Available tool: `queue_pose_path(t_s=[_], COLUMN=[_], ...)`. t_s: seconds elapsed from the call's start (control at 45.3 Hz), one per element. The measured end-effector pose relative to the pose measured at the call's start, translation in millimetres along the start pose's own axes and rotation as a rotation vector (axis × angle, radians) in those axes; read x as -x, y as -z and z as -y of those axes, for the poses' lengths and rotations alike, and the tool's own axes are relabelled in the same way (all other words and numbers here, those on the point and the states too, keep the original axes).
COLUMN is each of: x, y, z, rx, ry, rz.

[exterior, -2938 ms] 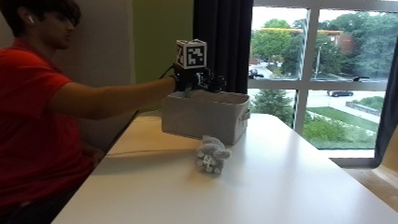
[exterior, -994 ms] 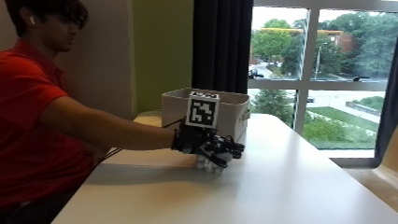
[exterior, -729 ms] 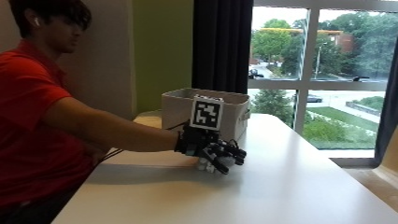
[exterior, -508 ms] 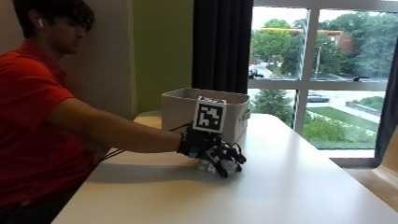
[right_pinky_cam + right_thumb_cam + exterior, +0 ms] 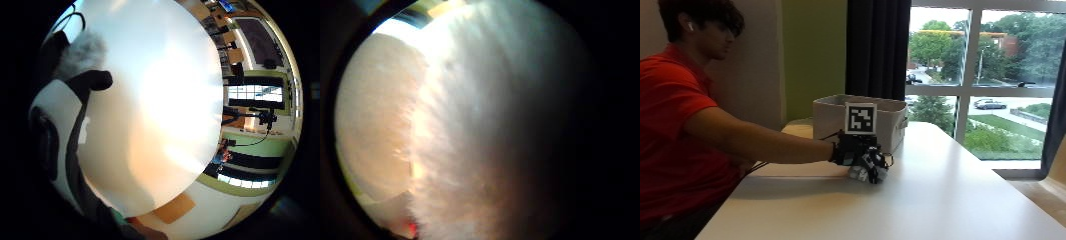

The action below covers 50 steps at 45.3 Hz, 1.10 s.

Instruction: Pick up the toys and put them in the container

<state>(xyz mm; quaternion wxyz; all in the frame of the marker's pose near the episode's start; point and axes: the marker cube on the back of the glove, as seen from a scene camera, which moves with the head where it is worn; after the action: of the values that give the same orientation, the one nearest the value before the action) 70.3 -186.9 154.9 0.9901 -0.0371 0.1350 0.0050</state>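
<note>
Outside view: a person in a red short-sleeved shirt (image 5: 673, 125) sits at a long white table (image 5: 959, 200) beside a large window (image 5: 986, 80), arm stretched forward across the tabletop. The black-gloved right hand (image 5: 856, 152) is down on the table, its fingers curled over a small grey fluffy plush toy (image 5: 859, 174), of which only a pale patch shows beneath the glove. Just behind the hand stands a light grey fabric container (image 5: 889, 117), rectangular and open at the top, set near the far end of the table by a dark curtain (image 5: 876, 47). The toy lies on the tabletop just in front of the container, outside it.

Little finger side palm view: the white tabletop (image 5: 160, 100) fills most of the picture. At the edge, a tuft of the grey plush toy (image 5: 82, 52) sits against a black gloved fingertip (image 5: 97, 80), with the tabletop beside them.

Thumb side palm view: pale fuzzy fur of the plush toy (image 5: 485, 130) takes up most of the picture, very close to the palm, with a strip of the table (image 5: 375, 125) showing beside it. The fingers themselves are not visible here; the grasp around the toy reads from the outside view alone.
</note>
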Motion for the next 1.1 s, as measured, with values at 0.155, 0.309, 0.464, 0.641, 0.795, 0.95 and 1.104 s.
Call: queue_pose_path(t_s=[0.155, 0.309, 0.464, 0.641, 0.795, 0.95, 1.104], x=[12, 20, 19, 14, 11, 2, -2], y=[4, 3, 0, 4, 23, 55, 78], z=[-3, -1, -1, -3, -4, -10, -15], rx=[-0.062, -0.103, -0.169, -0.152, -0.188, -0.220, -0.236], ry=[0.076, 0.065, 0.071, 0.146, 0.086, 0.088, 0.057], rz=[-0.025, 0.062, 0.032, 0.023, 0.078, 0.099, 0.115])
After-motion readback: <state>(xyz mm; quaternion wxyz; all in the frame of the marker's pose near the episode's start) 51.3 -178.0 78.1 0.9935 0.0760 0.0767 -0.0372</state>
